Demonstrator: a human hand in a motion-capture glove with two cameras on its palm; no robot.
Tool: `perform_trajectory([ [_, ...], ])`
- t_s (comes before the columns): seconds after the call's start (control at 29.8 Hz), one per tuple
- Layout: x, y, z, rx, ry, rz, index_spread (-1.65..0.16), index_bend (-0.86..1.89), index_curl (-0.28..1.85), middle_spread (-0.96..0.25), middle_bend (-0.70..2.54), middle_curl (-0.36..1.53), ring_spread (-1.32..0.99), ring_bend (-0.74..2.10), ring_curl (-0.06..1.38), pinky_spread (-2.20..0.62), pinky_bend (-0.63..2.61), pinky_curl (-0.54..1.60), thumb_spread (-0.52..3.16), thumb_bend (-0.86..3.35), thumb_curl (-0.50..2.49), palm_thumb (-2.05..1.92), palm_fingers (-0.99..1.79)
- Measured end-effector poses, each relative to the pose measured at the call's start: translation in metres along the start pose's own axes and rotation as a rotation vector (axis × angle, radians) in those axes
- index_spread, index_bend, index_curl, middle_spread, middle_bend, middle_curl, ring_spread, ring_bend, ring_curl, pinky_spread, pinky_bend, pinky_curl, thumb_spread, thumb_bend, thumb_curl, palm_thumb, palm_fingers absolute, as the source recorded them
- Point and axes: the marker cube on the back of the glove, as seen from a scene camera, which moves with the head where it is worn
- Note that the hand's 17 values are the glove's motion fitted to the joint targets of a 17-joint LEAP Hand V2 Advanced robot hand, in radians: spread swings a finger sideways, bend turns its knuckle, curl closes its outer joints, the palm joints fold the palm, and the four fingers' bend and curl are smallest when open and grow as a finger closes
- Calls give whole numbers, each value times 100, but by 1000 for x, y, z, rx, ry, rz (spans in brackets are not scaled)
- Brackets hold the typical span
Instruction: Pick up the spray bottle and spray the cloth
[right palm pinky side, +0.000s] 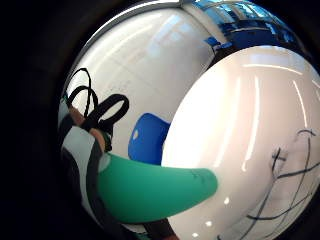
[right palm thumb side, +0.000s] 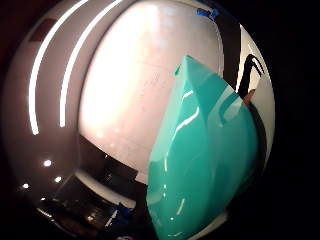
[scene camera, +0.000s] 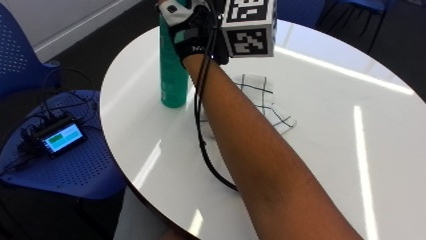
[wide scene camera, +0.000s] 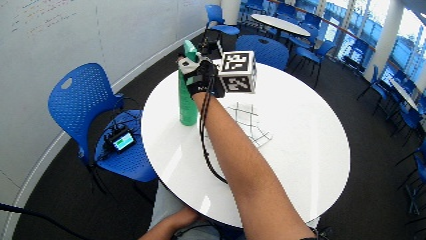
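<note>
Though grip unclear, spray bottle (scene camera: 172, 65) tall, green, upright.

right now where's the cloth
In the outside view the cloth lies flat on the white table, partly hidden under the person's forearm, just beside the upright green spray bottle that the hand is at.
</note>
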Motion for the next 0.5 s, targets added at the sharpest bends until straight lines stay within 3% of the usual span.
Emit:
perform_trajectory([
  [0.5, -22, -16, -9, -18, -27, -17, -28, 29, 52, -21, 45, 50, -19, 58, 45, -25, 44, 38, 51, -3, 76, 91, 135],
])
